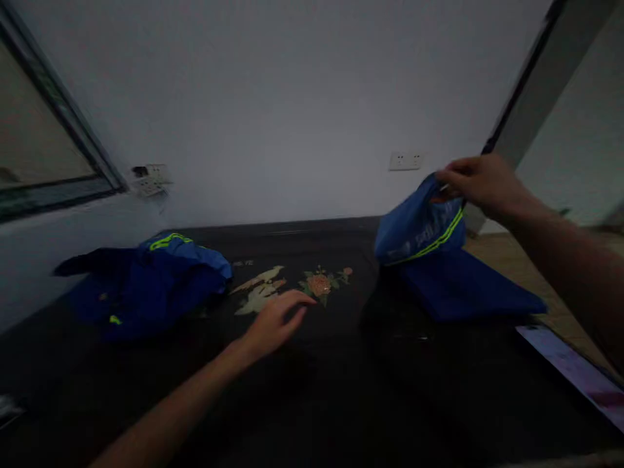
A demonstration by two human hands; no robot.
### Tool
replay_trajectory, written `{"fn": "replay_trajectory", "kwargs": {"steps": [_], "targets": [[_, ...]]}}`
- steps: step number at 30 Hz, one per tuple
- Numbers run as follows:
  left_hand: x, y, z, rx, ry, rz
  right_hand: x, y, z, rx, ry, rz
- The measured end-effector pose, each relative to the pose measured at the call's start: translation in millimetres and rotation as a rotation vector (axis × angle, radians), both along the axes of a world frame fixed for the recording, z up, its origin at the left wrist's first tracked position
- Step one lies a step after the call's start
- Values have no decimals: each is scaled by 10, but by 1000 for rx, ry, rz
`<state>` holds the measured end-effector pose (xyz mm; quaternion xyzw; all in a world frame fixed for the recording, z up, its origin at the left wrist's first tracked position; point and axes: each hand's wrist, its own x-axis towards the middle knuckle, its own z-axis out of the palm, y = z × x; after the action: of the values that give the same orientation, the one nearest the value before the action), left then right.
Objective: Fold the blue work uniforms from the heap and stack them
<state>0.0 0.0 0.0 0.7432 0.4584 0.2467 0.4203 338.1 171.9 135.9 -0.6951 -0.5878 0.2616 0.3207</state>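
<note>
My right hand [470,185] pinches the top edge of a blue cloth item [419,227] with yellow-green stripes and pale lettering, at the right. Its lower part hangs over a folded dark blue cloth [472,283] on the black table [341,383]. Near the table's middle, my left hand [280,318] is held with thumb and fingers apart and nothing between them, in front of a printed bird and flower pattern. A crumpled blue garment [156,279] with yellow-green trim lies on the table at the left.
A flat panel with a pale, pinkish surface [575,370] lies at the table's right edge. A small, blurred object [7,409] is at the far left. Behind the table stands a white wall with a socket [405,161] and more sockets [151,179] at the left, near a window.
</note>
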Motion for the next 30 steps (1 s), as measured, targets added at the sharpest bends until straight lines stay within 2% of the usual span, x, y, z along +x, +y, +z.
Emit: {"fn": "replay_trajectory", "kwargs": {"steps": [3,4,6,9,11,13,16,19,21,24,26,28,30], "targets": [[593,-2,-121,-32,-116,3,-477,-65,194,216,270,84],[733,35,-164,-14,-144,48,-614,-108,256,269,345,126],[885,167,-246,73,-186,219,-831,-222,368,330,478,241],[792,398,-325,252,-194,463,-985,-380,467,379,593,391],[582,476,-326,314,-184,497,-979,-411,458,404,615,401],[329,472,-283,324,-165,462,-913,-373,377,389,576,348],[-35,415,-145,334,-91,403,-754,-243,144,295,384,256],[-337,472,102,306,30,347,-590,-116,-88,200,142,254],[-491,605,346,296,98,314,-520,-60,-139,173,30,321],[-596,840,743,337,169,268,-540,-45,-5,182,-54,401],[-545,918,896,330,203,209,-642,-95,158,186,-55,385],[-403,875,860,272,200,101,-783,-184,287,186,-25,369],[-227,726,641,196,158,8,-914,-282,334,206,-2,413]]}}
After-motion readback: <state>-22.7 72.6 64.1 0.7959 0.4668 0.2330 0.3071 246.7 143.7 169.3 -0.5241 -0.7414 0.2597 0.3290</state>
